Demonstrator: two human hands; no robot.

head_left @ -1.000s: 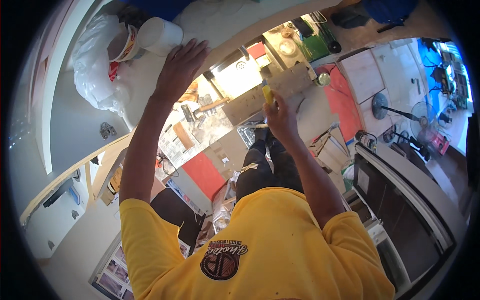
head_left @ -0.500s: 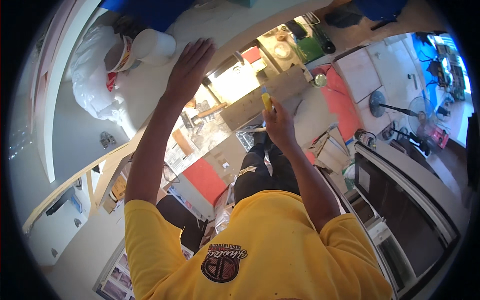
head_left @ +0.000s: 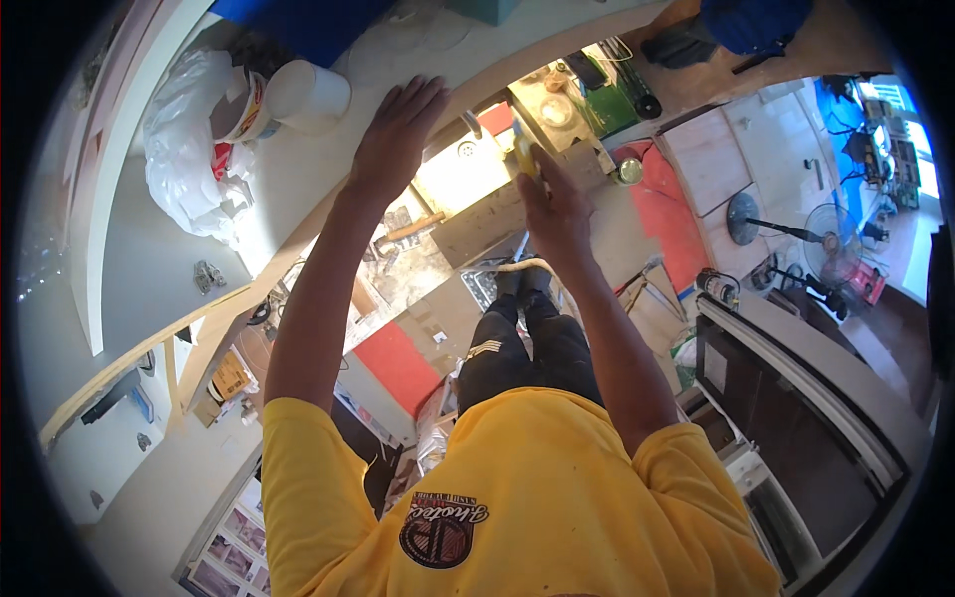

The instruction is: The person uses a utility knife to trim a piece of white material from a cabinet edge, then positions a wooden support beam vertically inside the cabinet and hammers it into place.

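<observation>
Tool with yellow handle (head_left: 525,157), clamped in the right hand (head_left: 555,204) and pointing away from the body; left hand (head_left: 401,134) flat, fingers extended, near a white bucket (head_left: 311,97), contact with the pale ledge (head_left: 453,52) unclear.

Head view: wide fisheye, head-worn, facing steeply down, upright. Nearest: yellow shirt (head_left: 587,478), lower centre. Mid-range: left hand (head_left: 402,127) and right hand (head_left: 557,207), upper centre. Farther: feet (head_left: 536,278), centre. Right edge: bent, glare-washed, detail uncertain.
</observation>
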